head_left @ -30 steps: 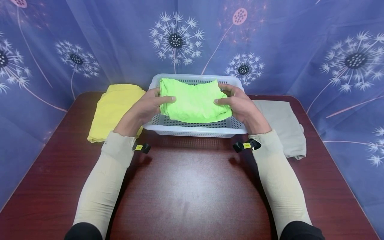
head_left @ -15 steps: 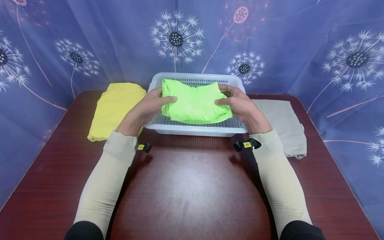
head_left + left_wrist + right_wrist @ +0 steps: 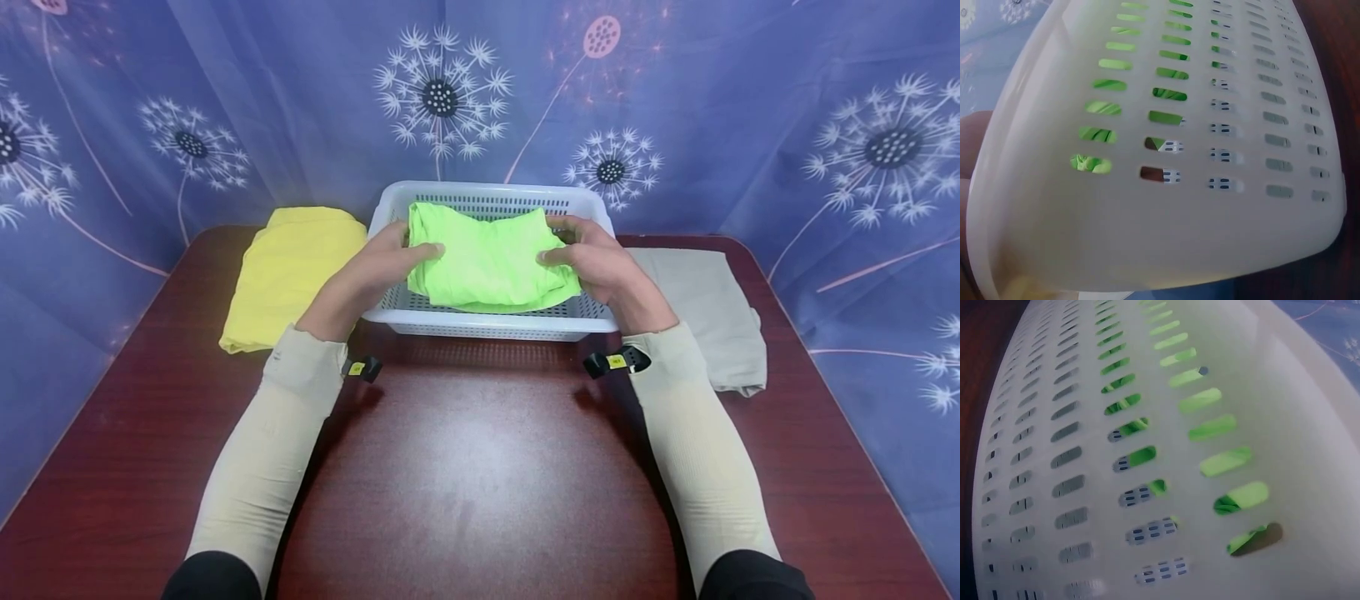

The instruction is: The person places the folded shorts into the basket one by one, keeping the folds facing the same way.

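The table (image 3: 472, 467) spreads before the basket (image 3: 487, 322); a narrow gap parts its front rim from the green cloth (image 3: 491, 260), lowered partly inside, ends pinched by the left hand (image 3: 381, 260) and right hand (image 3: 600, 260).

Table (image 3: 127, 467): dark reddish-brown, wood-grained, rounded far corners
Backdrop (image 3: 300, 108): blue cloth, creased, behind and beside the table
Print (image 3: 439, 97): white dandelion heads, dark centres
Light: pale glare (image 3: 480, 467) mid-tabletop

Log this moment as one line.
left hand: grips green cloth; right hand: grips its other end; cloth: at white basket opening; yellow cloth: left of basket; gray cloth: right of basket
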Motion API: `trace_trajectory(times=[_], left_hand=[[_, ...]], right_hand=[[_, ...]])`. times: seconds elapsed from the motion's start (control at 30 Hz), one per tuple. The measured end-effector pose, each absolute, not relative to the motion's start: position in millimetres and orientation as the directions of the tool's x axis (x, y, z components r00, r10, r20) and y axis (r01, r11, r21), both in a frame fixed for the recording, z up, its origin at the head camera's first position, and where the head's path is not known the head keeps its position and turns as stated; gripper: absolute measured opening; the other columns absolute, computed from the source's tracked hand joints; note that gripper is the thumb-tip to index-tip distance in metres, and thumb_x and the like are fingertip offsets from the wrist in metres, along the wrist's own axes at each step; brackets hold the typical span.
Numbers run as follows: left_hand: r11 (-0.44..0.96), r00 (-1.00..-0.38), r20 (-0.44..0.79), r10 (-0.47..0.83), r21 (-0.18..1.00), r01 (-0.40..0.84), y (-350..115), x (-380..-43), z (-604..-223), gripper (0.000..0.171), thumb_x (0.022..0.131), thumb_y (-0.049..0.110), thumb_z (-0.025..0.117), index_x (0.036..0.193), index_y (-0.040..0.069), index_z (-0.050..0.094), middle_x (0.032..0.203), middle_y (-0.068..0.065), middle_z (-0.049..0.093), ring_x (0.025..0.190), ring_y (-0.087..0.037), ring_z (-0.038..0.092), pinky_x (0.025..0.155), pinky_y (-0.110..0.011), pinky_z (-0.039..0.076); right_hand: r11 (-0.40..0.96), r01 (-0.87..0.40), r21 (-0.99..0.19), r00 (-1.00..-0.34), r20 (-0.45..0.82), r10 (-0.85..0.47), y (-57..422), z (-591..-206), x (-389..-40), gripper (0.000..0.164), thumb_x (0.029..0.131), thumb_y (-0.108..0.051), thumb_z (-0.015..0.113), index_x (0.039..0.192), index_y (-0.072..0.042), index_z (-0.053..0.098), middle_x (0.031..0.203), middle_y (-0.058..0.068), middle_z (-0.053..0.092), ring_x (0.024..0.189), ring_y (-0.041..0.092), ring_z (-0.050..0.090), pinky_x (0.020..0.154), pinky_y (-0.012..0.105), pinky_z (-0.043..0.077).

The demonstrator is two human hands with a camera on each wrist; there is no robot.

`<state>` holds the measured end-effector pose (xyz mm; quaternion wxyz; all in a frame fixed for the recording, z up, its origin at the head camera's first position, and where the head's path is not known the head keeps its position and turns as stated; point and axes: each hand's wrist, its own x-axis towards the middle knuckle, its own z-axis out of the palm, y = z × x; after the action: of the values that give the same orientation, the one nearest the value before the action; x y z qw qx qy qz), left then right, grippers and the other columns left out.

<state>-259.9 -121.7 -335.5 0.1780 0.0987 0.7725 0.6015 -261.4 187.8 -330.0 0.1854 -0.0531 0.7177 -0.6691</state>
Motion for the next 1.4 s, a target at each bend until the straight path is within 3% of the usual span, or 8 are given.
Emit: trace_trajectory(times=[0.23, 0.4, 0.67, 0.87, 1.13, 1.23, 1.4], left_hand=[[0.327, -0.946, -0.123, 0.301, 0.945, -0.019, -118.4, -260.9, -335.2, 0.030, 0.108, 0.019, 0.059, 0.137, 0.008, 0.056, 0.120, -0.012, 0.063, 0.100, -0.022, 0.064, 0.091, -0.037, 0.054], [0.387, -0.956, -0.139, 0.257, 0.922, -0.030, -117.2, -259.8, -333.6, 0.033, 0.108, 0.020, 0.060, 0.137, 0.007, 0.053, 0.121, -0.012, 0.058, 0.103, -0.024, 0.059, 0.092, -0.038, 0.051], [0.414, -0.954, -0.133, 0.270, 0.910, -0.010, -116.1, -260.4, -336.5, 0.029, 0.108, 0.020, 0.059, 0.134, 0.009, 0.056, 0.113, -0.012, 0.058, 0.094, -0.024, 0.059, 0.085, -0.037, 0.053], [0.468, -0.957, -0.161, 0.243, 0.883, -0.030, -115.8, -257.9, -335.3, 0.040, 0.107, 0.025, 0.061, 0.142, 0.010, 0.049, 0.125, -0.012, 0.052, 0.108, -0.026, 0.054, 0.094, -0.040, 0.048], [0.544, -0.957, -0.200, 0.210, 0.837, -0.055, -116.7, -257.6, -332.8, 0.066, 0.105, 0.032, 0.064, 0.157, 0.003, 0.036, 0.148, -0.016, 0.046, 0.129, -0.029, 0.046, 0.110, -0.049, 0.043], [0.561, -0.956, -0.209, 0.207, 0.826, -0.060, -116.7, -257.6, -332.6, 0.070, 0.105, 0.034, 0.064, 0.159, 0.003, 0.033, 0.151, -0.016, 0.045, 0.132, -0.029, 0.044, 0.113, -0.051, 0.041], [0.559, -0.955, -0.203, 0.218, 0.828, -0.048, -116.4, -257.0, -331.7, 0.063, 0.105, 0.032, 0.064, 0.154, 0.002, 0.037, 0.143, -0.016, 0.047, 0.127, -0.030, 0.045, 0.108, -0.049, 0.042]], right_hand=[[0.101, 0.176, -0.979, -0.926, -0.199, -0.321, 186.8, -328.7, -262.4, 0.070, 0.102, 0.009, 0.053, 0.166, -0.004, 0.025, 0.139, 0.016, 0.045, 0.104, 0.024, 0.063, 0.083, 0.040, 0.064], [0.099, 0.185, -0.978, -0.922, -0.207, -0.327, 185.9, -329.2, -262.8, 0.070, 0.103, 0.009, 0.053, 0.166, -0.005, 0.025, 0.138, 0.016, 0.047, 0.103, 0.024, 0.065, 0.084, 0.040, 0.064], [0.143, 0.161, -0.976, -0.924, -0.200, -0.327, 185.6, -331.2, -263.2, 0.075, 0.101, 0.009, 0.054, 0.167, -0.003, 0.021, 0.149, 0.020, 0.042, 0.119, 0.028, 0.058, 0.091, 0.035, 0.061], [0.174, 0.149, -0.973, -0.927, -0.199, -0.318, 186.6, -332.2, -263.0, 0.079, 0.100, 0.010, 0.056, 0.168, -0.003, 0.018, 0.161, 0.022, 0.033, 0.135, 0.032, 0.048, 0.100, 0.033, 0.056], [0.169, 0.142, -0.975, -0.922, -0.192, -0.336, 187.2, -334.6, -263.8, 0.076, 0.100, 0.011, 0.055, 0.167, -0.004, 0.023, 0.151, 0.020, 0.041, 0.123, 0.029, 0.055, 0.094, 0.033, 0.059], [0.186, 0.142, -0.972, -0.921, -0.199, -0.335, 187.5, -334.9, -264.2, 0.077, 0.100, 0.011, 0.055, 0.167, -0.004, 0.022, 0.155, 0.021, 0.038, 0.126, 0.029, 0.053, 0.101, 0.036, 0.055], [0.216, 0.142, -0.966, -0.920, -0.209, -0.332, 188.0, -333.7, -264.9, 0.079, 0.100, 0.010, 0.056, 0.168, -0.003, 0.017, 0.164, 0.024, 0.029, 0.141, 0.036, 0.044, 0.119, 0.047, 0.041]])
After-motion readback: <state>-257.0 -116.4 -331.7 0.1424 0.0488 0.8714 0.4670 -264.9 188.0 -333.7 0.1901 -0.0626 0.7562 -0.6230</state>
